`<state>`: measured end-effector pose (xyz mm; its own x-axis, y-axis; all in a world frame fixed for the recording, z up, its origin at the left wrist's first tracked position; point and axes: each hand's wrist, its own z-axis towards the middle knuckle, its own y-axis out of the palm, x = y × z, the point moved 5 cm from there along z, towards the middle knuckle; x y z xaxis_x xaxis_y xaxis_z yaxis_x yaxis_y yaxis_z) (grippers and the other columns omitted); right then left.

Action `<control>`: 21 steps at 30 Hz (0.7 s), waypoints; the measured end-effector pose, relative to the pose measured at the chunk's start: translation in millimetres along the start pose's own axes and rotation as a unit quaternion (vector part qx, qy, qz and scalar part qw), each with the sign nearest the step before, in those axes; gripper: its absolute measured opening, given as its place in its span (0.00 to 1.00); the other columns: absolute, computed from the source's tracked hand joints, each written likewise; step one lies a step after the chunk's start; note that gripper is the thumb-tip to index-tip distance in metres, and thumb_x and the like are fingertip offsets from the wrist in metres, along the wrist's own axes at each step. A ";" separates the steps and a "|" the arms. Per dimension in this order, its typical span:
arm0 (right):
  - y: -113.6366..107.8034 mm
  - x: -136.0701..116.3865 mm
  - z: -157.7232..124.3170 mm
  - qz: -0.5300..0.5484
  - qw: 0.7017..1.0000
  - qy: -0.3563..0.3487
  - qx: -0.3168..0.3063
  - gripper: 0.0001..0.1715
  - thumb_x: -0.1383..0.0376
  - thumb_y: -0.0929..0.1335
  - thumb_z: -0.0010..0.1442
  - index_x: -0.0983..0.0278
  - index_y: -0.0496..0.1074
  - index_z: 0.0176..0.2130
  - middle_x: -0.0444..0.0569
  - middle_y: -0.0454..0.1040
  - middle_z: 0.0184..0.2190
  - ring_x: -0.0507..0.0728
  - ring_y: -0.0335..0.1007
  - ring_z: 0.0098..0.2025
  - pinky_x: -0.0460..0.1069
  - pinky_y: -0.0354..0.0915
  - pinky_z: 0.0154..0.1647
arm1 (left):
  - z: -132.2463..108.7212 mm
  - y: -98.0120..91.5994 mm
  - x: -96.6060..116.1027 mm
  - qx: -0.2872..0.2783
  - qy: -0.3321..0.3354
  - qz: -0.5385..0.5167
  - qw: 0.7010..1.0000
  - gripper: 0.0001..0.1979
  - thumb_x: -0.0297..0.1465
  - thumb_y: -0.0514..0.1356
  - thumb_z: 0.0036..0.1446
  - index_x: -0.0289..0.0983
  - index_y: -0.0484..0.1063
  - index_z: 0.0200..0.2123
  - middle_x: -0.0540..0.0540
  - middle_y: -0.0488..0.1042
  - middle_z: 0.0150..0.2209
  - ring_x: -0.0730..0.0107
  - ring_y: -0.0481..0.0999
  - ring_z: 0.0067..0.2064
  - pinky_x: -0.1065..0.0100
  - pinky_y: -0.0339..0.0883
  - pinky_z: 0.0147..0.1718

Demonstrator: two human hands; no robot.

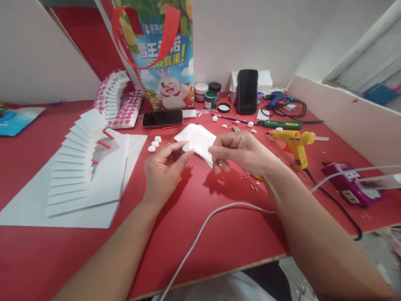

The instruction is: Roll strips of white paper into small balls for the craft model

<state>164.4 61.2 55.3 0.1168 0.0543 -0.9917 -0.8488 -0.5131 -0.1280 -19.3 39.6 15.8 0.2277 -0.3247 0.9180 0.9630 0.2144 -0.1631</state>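
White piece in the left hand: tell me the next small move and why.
Probably bring the right hand in to the white piece: the left hand pinches it, and the right is raised close by but apart from it. Whether the right holds anything is too blurred to tell.

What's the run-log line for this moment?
left hand: pinches small white rounded piece | right hand: grip contents unclear | nearby: flat white sheet, yellow plastic glue gun on red tabletop
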 end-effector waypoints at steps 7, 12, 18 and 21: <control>7.8 1.1 1.1 0.041 0.996 -0.018 -0.072 0.09 0.73 0.70 0.55 0.63 0.68 0.38 0.44 0.71 0.31 0.52 0.70 0.34 0.48 0.69 0.37 | 0.0 0.0 1.4 -0.003 0.000 0.007 1.000 0.12 0.37 0.68 0.56 0.37 0.80 0.42 0.48 0.78 0.31 0.72 0.75 0.29 0.69 0.73 0.33; 0.0 2.1 1.2 0.018 0.998 -0.031 -0.059 0.09 0.74 0.72 0.49 0.64 0.72 0.32 0.45 0.72 0.33 0.53 0.69 0.36 0.48 0.67 0.37 | 0.6 0.2 2.3 -0.003 0.005 0.008 1.000 0.12 0.37 0.68 0.56 0.38 0.80 0.42 0.49 0.78 0.31 0.72 0.76 0.30 0.69 0.73 0.34; -7.7 8.0 5.4 0.023 0.995 -0.021 0.095 0.15 0.57 0.73 0.59 0.66 0.78 0.41 0.46 0.77 0.27 0.49 0.65 0.21 0.46 0.62 0.22 | -2.0 4.1 0.4 -0.024 -0.003 -0.018 1.000 0.13 0.36 0.69 0.56 0.38 0.81 0.44 0.49 0.79 0.31 0.71 0.76 0.29 0.69 0.74 0.33; 2.4 14.0 9.2 0.011 0.995 -0.010 0.103 0.19 0.55 0.77 0.53 0.66 0.79 0.39 0.47 0.78 0.27 0.51 0.70 0.24 0.46 0.64 0.24 | -3.7 7.7 -1.6 -0.042 -0.015 -0.020 0.999 0.13 0.36 0.69 0.56 0.39 0.81 0.44 0.48 0.80 0.32 0.70 0.78 0.29 0.67 0.75 0.33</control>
<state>159.2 68.6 41.0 0.0889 0.0639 -0.9940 -0.9386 -0.3287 -0.1051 -11.7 38.3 11.8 0.1865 -0.3030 0.9346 0.9800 0.1242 -0.1553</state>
